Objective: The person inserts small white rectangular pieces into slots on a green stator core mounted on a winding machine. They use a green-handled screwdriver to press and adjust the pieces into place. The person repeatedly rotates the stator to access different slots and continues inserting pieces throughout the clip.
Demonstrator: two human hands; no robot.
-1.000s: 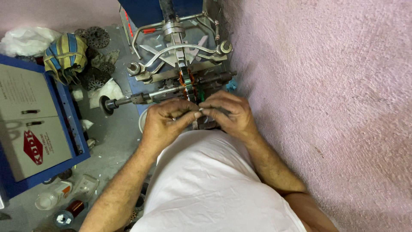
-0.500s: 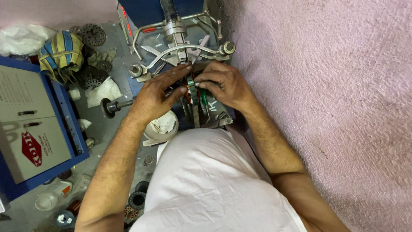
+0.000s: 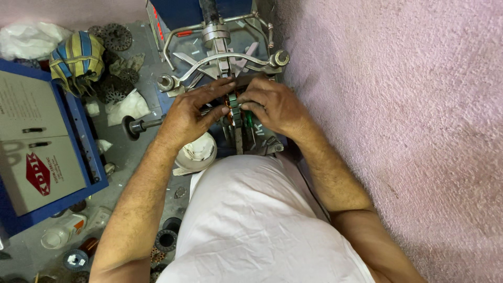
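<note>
1. Hands meeting over core (image 3: 234, 111), a small ring-shaped stack with copper windings, mounted on blue winder (image 3: 181, 15).
2. Left hand (image 3: 191, 112) partly curled, fingers stretched right across core, pressing its near side; likely steadying it against the fixture.
3. Right hand (image 3: 272, 105) curled tighter, fingertips pinching core's far side, probably to seat wire; exact grip hidden by knuckles.
4. Core sitting between both hands, just below curved steel arm (image 3: 220, 60), above a narrow bar running toward the body.
5. Core seen edge-on, its thin disc standing upright; long axis running along the bar, toward and away from the body.
6. White tape roll (image 3: 198, 152) lying just beneath left wrist, within easy reach; blue box (image 3: 86, 141) well left.
</note>
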